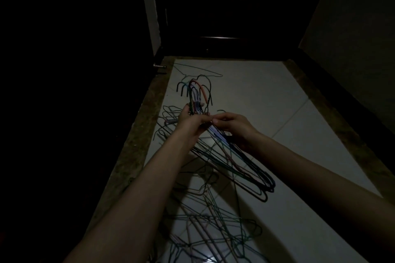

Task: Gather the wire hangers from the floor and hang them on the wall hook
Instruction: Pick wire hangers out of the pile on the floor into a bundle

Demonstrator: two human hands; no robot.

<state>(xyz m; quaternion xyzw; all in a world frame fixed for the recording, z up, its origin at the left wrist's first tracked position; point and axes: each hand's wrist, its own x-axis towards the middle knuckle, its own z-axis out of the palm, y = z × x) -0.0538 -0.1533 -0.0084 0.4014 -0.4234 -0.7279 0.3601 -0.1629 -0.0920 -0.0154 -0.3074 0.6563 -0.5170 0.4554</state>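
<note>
Two bare forearms end in hands (213, 126) with no sleeves, rings or watch visible.

Green, black, blue, pink hangers (235, 162); white floor (267, 96).

Both arms reach forward, left hand (190, 123) and right hand (232, 125) curled, fingertips meeting.

Loose hangers (205, 226) clutter near floor (277, 96); far right tiles open.
</note>
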